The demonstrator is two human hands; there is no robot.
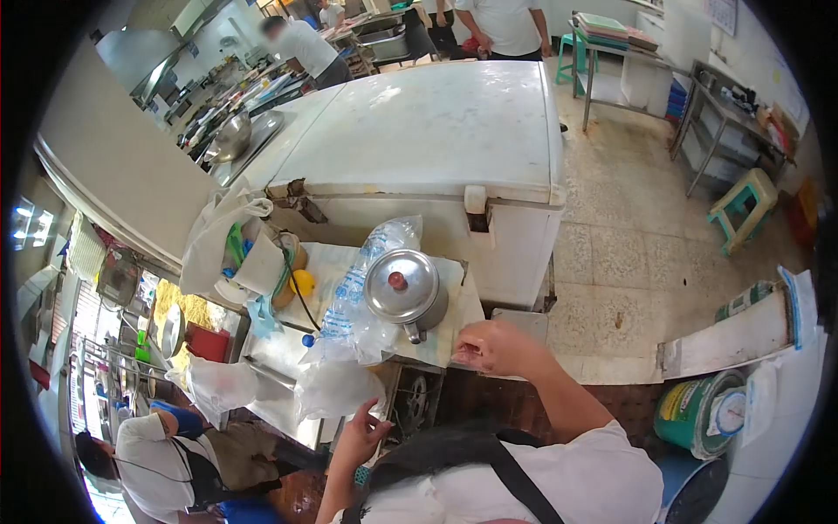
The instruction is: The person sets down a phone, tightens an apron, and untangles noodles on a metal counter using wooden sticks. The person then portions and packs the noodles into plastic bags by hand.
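My right hand [489, 348] is closed, fingers curled in, just right of the lidded metal pot [410, 301]; a small reddish thing shows at its fingertips, too small to name. Lower down, my left hand [360, 433] has its fingers apart and holds nothing. It is just below a translucent plastic bag [336, 389]. The pot has a red-brown knob on its lid and stands on a light counter [454, 336]. A clear plastic bag with blue print [353, 293] lies against the pot's left side.
A large white chest [419, 122] spans the area beyond the counter. A white bag [223, 244], containers and a yellow item [302, 283] are left of the pot. A person [175, 463] is at lower left; others stand far back. A green bucket [698, 415] is at right.
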